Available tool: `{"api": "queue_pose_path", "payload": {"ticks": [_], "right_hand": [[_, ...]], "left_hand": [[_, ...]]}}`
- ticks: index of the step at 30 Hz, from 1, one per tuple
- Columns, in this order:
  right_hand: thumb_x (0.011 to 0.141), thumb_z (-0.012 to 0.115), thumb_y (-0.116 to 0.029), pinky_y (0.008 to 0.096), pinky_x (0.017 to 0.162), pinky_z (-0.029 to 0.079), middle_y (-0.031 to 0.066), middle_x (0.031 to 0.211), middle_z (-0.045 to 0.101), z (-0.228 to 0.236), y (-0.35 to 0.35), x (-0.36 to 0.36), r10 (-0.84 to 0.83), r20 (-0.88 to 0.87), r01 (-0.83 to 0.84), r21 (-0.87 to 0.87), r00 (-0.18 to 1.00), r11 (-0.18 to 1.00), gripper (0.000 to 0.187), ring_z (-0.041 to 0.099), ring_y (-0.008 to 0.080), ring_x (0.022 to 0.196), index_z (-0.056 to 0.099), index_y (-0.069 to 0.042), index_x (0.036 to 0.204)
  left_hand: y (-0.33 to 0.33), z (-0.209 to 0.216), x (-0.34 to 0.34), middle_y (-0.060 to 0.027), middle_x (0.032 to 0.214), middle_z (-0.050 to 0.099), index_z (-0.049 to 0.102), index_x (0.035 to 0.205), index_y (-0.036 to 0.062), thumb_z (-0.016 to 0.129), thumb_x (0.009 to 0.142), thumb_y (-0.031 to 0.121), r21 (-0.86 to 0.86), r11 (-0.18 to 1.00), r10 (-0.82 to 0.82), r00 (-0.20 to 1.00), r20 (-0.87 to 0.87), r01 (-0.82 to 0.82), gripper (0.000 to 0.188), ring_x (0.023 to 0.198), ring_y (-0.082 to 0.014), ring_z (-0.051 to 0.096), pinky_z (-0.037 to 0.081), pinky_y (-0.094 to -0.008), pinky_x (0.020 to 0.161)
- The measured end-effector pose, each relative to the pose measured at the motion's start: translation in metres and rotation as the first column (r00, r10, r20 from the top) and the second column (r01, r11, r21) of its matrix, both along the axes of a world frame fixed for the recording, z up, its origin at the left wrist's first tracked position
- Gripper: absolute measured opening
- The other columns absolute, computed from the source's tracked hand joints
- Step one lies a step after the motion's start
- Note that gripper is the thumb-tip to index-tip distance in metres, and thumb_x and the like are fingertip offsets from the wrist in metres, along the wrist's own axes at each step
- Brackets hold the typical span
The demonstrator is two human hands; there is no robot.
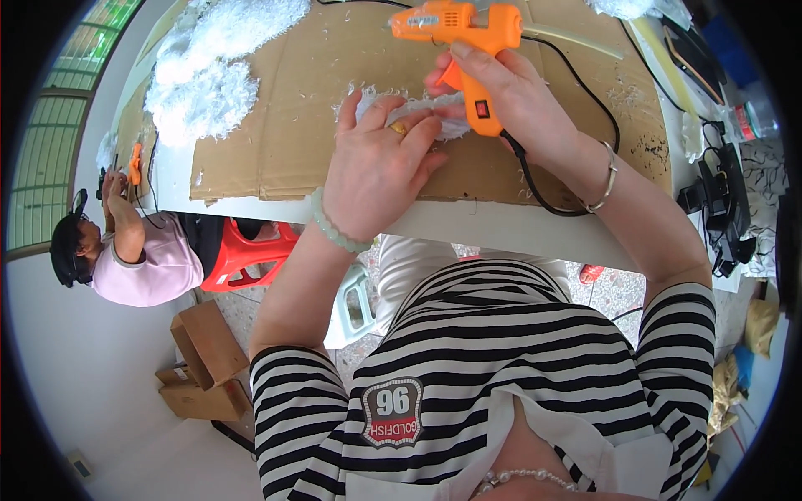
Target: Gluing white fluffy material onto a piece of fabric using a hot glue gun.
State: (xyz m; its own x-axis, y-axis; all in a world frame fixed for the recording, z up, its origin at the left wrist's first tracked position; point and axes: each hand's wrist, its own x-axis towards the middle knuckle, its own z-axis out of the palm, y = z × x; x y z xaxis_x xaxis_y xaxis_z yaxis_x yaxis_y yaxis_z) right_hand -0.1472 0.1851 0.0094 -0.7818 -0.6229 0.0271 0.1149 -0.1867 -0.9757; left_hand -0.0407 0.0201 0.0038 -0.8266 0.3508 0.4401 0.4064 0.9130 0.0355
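My right hand (530,104) is wrapped round the handle of an orange glue gun (480,75), whose nozzle points left. A black cord runs from the base of its handle. Beside it, my left hand (376,163) bends its fingers down over a white, fluffy strip (455,127) on the cardboard (276,159). A fingertip of my right hand also reaches that strip, below the gun. Part of the strip is hidden under my left hand. The gun's nozzle is above the board, apart from the strip.
White fluffy pieces (205,92) are heaped at the far left. A glue stick (576,46) lies behind my right hand. Black adapters and cables (718,200) sit at the right edge, near a plastic bottle (752,121). At left, another person (142,259) sits on a red stool (251,255).
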Motion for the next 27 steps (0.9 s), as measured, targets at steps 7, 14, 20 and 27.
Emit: {"api": "queue_pose_path", "payload": {"ticks": [7, 14, 20, 27], "right_hand": [[0.099, 0.047, -0.032, 0.0387, 0.081, 0.057, 0.0088, 0.109, 0.059, 0.016, 0.020, 0.000, -0.016, -0.026, 0.019, 0.137, 1.000, 0.990, 0.037, 0.061, 0.0181, 0.100, 0.054, -0.001, 0.117], [0.100, 0.042, -0.033, 0.0295, 0.073, 0.052, 0.0102, 0.104, 0.064, 0.038, 0.030, 0.003, -0.081, -0.135, 0.092, 0.080, 0.988, 0.993, 0.038, 0.060, 0.0148, 0.089, 0.055, -0.002, 0.116], [0.100, 0.036, -0.036, 0.0237, 0.068, 0.047, 0.0096, 0.103, 0.065, 0.060, 0.044, 0.015, -0.085, -0.282, 0.136, 0.168, 0.956, 0.976, 0.041, 0.058, 0.0097, 0.083, 0.056, -0.002, 0.114], [0.098, 0.047, -0.028, 0.0250, 0.071, 0.048, 0.0060, 0.100, 0.064, 0.039, 0.019, 0.028, 0.283, -0.132, -0.215, 0.381, 0.950, 0.899, 0.030, 0.058, 0.0106, 0.086, 0.056, -0.004, 0.114]], "left_hand": [[-0.021, 0.001, 0.027, -0.0025, 0.101, 0.069, 0.064, 0.100, 0.0092, 0.073, 0.075, 0.016, 0.150, 0.988, 0.043, 0.999, -0.004, -0.042, 0.027, 0.111, -0.0292, 0.055, 0.032, -0.0569, 0.101], [-0.066, 0.002, 0.039, -0.0073, 0.082, 0.066, 0.066, 0.088, 0.0068, 0.070, 0.078, 0.006, 0.314, 0.917, 0.315, 0.930, -0.190, -0.247, 0.011, 0.080, -0.0261, 0.063, 0.046, -0.0458, 0.088], [-0.091, -0.008, 0.052, -0.0086, 0.079, 0.064, 0.065, 0.088, 0.0029, 0.065, 0.083, 0.000, 0.651, 0.625, 0.580, 0.815, -0.019, -0.430, 0.006, 0.075, -0.0243, 0.061, 0.048, -0.0331, 0.072], [-0.077, -0.017, 0.033, -0.0136, 0.085, 0.067, 0.062, 0.095, 0.0021, 0.056, 0.080, -0.006, 0.527, 0.817, 0.330, 0.939, -0.098, -0.232, 0.018, 0.081, -0.0323, 0.063, 0.047, -0.0404, 0.083]]}}
